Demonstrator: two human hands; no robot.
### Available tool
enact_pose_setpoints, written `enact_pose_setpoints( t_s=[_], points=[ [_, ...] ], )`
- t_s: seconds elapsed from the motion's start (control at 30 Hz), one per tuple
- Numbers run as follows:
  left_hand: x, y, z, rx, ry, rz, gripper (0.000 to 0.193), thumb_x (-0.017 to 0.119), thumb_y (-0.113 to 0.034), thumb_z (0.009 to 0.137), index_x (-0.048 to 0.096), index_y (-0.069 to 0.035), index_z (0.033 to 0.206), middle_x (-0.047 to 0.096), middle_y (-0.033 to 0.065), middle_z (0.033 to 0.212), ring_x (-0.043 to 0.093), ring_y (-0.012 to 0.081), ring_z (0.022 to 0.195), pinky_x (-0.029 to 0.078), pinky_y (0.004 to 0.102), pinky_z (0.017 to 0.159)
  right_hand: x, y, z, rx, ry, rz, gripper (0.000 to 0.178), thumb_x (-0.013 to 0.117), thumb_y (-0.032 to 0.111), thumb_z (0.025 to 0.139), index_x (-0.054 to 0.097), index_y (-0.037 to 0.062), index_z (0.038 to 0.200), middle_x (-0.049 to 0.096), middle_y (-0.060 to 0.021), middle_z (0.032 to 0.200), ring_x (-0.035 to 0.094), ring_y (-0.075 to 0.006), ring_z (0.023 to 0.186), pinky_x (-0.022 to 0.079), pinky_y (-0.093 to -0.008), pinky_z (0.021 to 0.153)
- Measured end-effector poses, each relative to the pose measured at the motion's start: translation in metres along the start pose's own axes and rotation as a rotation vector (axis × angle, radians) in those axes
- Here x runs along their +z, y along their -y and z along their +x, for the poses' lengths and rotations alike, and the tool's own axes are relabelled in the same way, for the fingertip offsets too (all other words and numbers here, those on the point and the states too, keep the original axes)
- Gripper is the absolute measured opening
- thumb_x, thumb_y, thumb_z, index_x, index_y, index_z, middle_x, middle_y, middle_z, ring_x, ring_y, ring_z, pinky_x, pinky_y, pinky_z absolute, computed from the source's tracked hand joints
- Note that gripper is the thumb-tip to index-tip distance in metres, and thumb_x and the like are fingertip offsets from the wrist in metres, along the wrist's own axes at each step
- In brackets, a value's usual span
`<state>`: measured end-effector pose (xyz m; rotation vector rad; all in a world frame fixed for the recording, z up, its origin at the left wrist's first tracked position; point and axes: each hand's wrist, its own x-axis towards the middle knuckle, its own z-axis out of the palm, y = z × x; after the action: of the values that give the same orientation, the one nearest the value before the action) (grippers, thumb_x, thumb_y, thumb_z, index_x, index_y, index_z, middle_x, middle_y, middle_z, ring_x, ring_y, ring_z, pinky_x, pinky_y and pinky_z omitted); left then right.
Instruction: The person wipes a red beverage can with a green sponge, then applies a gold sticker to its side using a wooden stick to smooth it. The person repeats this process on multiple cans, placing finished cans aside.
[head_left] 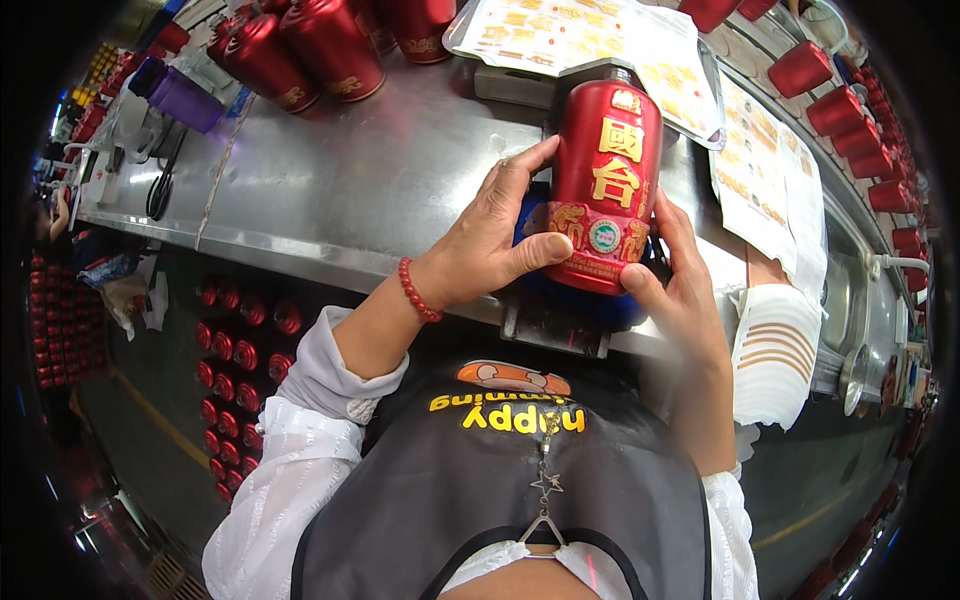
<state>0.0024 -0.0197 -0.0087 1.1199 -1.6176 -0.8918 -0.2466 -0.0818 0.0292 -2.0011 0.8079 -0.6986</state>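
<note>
A glossy red bottle (632, 215) with raised gold characters lies tilted before me, its neck away from me and its base toward me. Around its lower front runs a patterned red-and-gold band with a small round green-and-white emblem. My left hand (500, 225) grips the bottle's left side, thumb pressed on the band. On the other side, my right hand (685, 275) closes on the lower right edge, its thumb near the base corner. Under the bottle is a dark blue support (535, 290), mostly hidden by the bottle and hands.
Printed sheets (540, 35) lie at the back; another sheet (755, 165) is at the right. Several red bottles (335, 50) and a purple drinking bottle (180, 95) stand at the left. A person's white striped sleeve (775, 355) reaches in. Red bottles (850, 120) line the far right.
</note>
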Motion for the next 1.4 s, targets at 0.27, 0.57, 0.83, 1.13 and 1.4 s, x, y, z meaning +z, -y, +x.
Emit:
enact_pose_setpoints(
  t_s=[0.27, 0.57, 0.83, 1.13, 1.4],
  points=[
    [0.009, 0.000, 0.000, 0.003, -0.057, -0.024, 0.101, 0.067, -0.060, 0.089, 0.021, 0.002, 0.154, 0.036, 0.0266, 0.150, 0.036, 0.0382, 0.141, 0.029, 0.0461, 0.118, -0.004, -0.005, -0.001, -0.023, 0.023, -0.011, 0.088, 0.074, 0.043, 0.089, 0.034, -0.0054, 0.152, 0.044, -0.0230, 0.146, 0.047, -0.0300, 0.133, 0.041, -0.0400, 0.109],
    [0.001, -0.007, -0.012, 0.202, -0.235, 0.358, 0.084, 0.066, -0.051, 0.092, 0.034, 0.000, 0.150, 0.047, 0.0188, 0.146, 0.040, 0.0367, 0.136, 0.020, 0.0503, 0.120, -0.012, -0.008, -0.003, -0.010, 0.074, 0.100, 0.079, 0.073, 0.033, 0.091, 0.036, -0.0011, 0.152, 0.044, -0.0208, 0.147, 0.049, -0.0276, 0.130, 0.041, -0.0394, 0.109],
    [0.026, -0.045, -0.003, 0.765, -0.121, 0.983, 0.034, 0.067, -0.021, 0.089, 0.070, -0.029, 0.122, 0.069, -0.0118, 0.111, 0.049, 0.0121, 0.123, 0.012, 0.0535, 0.125, -0.011, -0.012, -0.004, 0.020, 0.078, 0.133, 0.079, 0.075, 0.029, 0.090, 0.036, -0.0001, 0.153, 0.046, -0.0188, 0.146, 0.052, -0.0262, 0.125, 0.042, -0.0381, 0.108],
    [0.027, -0.027, -0.038, 0.483, -0.278, 0.841, 0.037, 0.069, -0.024, 0.089, 0.069, -0.025, 0.126, 0.073, -0.0094, 0.104, 0.049, 0.0183, 0.126, 0.008, 0.0566, 0.124, -0.011, -0.008, -0.003, 0.006, 0.067, 0.094, 0.081, 0.075, 0.032, 0.089, 0.037, -0.0012, 0.152, 0.047, -0.0196, 0.146, 0.053, -0.0255, 0.124, 0.042, -0.0373, 0.107],
    [0.034, -0.033, -0.021, 0.491, -0.295, 0.878, 0.046, 0.073, -0.028, 0.088, 0.064, -0.025, 0.133, 0.068, -0.0070, 0.092, 0.047, 0.0191, 0.127, 0.010, 0.0589, 0.123, -0.024, -0.002, -0.013, 0.158, 0.009, 0.070, 0.068, 0.070, 0.011, 0.091, 0.040, -0.0020, 0.150, 0.057, -0.0182, 0.138, 0.060, -0.0219, 0.114, 0.049, -0.0323, 0.097]
  ],
)
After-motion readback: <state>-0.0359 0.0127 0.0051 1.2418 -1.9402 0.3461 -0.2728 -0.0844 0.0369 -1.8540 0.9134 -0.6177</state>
